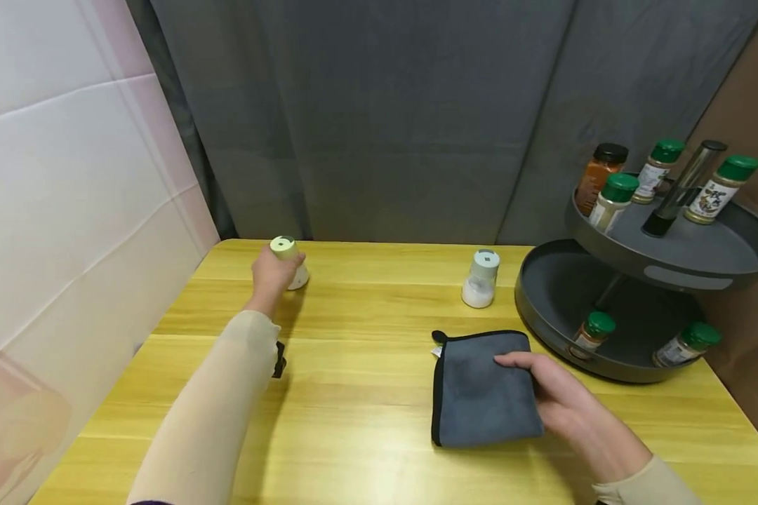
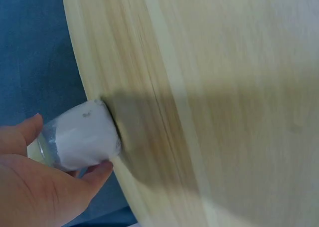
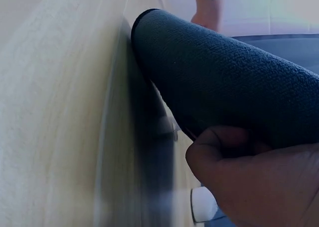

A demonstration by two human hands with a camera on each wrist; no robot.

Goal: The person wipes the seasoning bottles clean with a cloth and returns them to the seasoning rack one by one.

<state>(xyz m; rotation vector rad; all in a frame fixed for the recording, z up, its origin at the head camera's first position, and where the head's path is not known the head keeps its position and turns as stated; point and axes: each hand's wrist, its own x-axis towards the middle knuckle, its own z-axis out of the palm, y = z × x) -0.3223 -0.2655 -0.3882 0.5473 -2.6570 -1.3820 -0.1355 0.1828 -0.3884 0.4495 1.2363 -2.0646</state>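
Note:
At the far left of the table, my left hand (image 1: 273, 275) grips a seasoning jar (image 1: 284, 245) with a pale yellow-green lid. White powder fills much of the clear body of this jar (image 2: 87, 134) in the left wrist view, with thumb and fingers on either side of it. A folded grey cloth (image 1: 480, 393) with black edging and a small loop is held by my right hand (image 1: 559, 396), thumb on top and the other fingers beneath. In the right wrist view the cloth (image 3: 214, 72) is raised at a slant over the table, fingers curled at its underside.
A second jar (image 1: 480, 280) with a pale lid and white contents stands behind the cloth. On the right is a dark two-tier turntable (image 1: 676, 263), several spice bottles on its tiers, including an orange one (image 1: 600, 179). Grey curtain (image 1: 379, 126) hangs behind the wooden table (image 1: 354, 421).

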